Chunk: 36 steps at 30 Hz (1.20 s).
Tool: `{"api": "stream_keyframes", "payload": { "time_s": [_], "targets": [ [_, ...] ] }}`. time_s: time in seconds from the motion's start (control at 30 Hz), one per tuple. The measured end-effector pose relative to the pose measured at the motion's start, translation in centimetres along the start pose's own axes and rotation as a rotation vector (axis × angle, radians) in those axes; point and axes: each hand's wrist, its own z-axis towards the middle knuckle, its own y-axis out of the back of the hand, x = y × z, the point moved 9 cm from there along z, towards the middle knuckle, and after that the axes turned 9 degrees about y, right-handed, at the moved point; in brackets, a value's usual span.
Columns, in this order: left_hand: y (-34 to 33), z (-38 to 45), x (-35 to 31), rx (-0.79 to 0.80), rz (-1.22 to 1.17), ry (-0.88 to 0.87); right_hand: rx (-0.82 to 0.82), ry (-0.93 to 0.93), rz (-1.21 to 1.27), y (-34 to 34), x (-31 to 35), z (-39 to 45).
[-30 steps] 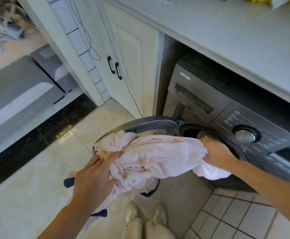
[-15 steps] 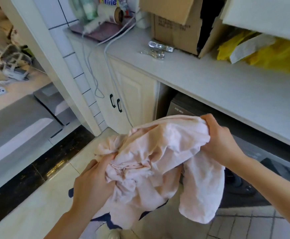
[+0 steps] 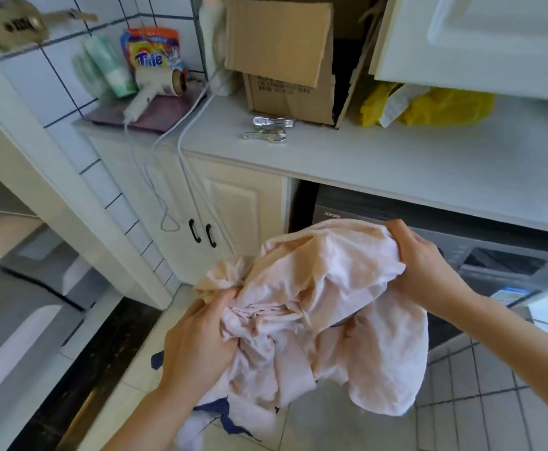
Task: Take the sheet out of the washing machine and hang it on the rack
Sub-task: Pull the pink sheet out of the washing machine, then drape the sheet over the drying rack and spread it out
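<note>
A crumpled pale pink sheet with dark blue patches at its lower edge hangs bunched in the air in front of me. My left hand grips its lower left folds. My right hand clutches its upper right corner. The grey washing machine sits under the counter behind the sheet, at the right; its drum opening is hidden by the cloth. No rack is in view.
A white counter holds a cardboard box, a yellow bag, metal clips, a hair dryer and a detergent packet. White cabinet doors stand left of the machine. Pale floor tiles lie below.
Both hands have lifted the sheet fully out of the drum and up. The view has risen from the machine door to the counter top.
</note>
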Motion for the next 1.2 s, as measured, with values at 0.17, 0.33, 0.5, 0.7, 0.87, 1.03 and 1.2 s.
{"api": "stream_keyframes", "payload": {
  "time_s": [0.17, 0.33, 0.5, 0.7, 0.87, 1.03, 1.2],
  "targets": [
    [0.3, 1.3, -0.1, 0.024, -0.004, -0.060, 0.081, 0.133, -0.180, -0.8, 2.3, -1.4],
    [0.5, 2.1, 0.9, 0.045, -0.001, -0.094, 0.121, 0.179, -0.266, -1.8, 2.9, -2.3],
    [0.9, 3.7, 2.7, 0.089, -0.018, -0.155, 0.147, 0.110, -0.338, -2.4, 4.2, -2.7],
    [2.8, 5.2, 6.0, 0.109, -0.066, -0.294, 0.022, -0.045, -0.317, -3.7, 8.4, -4.4],
    [5.1, 5.2, 8.5, 0.168, -0.115, -0.396, 0.018, -0.089, -0.443, -5.7, 14.5, -6.8],
    [7.0, 4.3, 9.6, 0.232, -0.153, -0.451, -0.026, -0.140, -0.392, -4.5, 19.4, -8.8],
    [9.0, 3.4, 8.8, 0.239, -0.174, -0.508, 0.056, -0.060, -0.452, -3.8, 23.9, -10.2]
  ]
}}
